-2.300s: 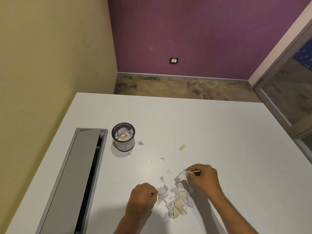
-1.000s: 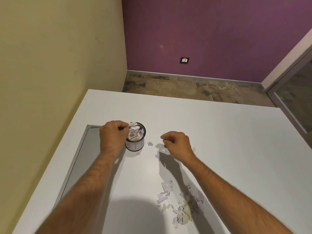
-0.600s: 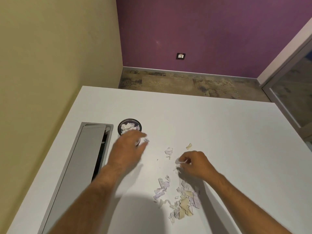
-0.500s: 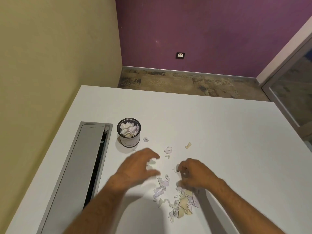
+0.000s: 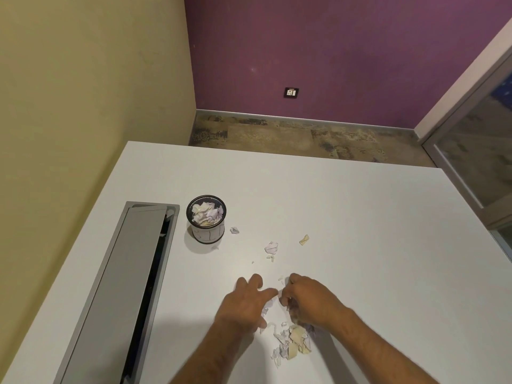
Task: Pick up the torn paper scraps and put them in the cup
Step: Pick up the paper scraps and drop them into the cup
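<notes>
Left hand (image 5: pixel 243 306) back from cup (image 5: pixel 206 218), fingers spread wide | right hand (image 5: pixel 307 299) fingers curled, pinching scraps (image 5: pixel 293 342) | next load starting

1. The worktop (image 5: pixel 346 217) is plain white.
2. The cup (image 5: pixel 206 218) has a black mesh rim and pale sides with dark lines.
3. The paper scraps (image 5: pixel 292 340) at lower centre are white, lilac and cream.
4. The wall (image 5: pixel 332 51) at upper right is purple; the side wall (image 5: pixel 83 79) at upper left is yellow.
5. The cable hatch (image 5: pixel 124 286) at lower left is grey.
</notes>
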